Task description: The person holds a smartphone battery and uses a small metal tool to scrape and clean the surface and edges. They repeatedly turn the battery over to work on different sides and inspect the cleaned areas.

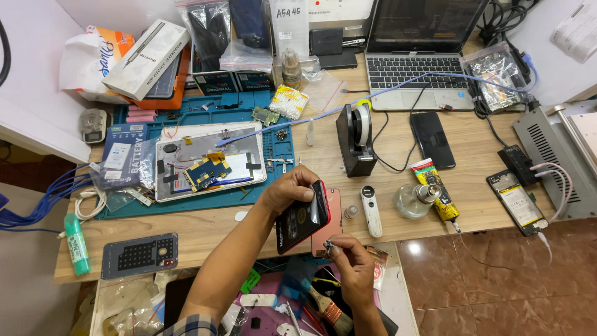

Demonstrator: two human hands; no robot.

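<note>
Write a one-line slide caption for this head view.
Left hand tilts a red phone while the right hand pinches a small part over a cluttered repair bench.

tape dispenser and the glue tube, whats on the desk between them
In the head view, a black phone lies face up between the tape dispenser and the glue tube, with black cables beside it.

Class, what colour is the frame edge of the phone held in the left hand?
Red, around the black-backed slim phone; head view.
</note>
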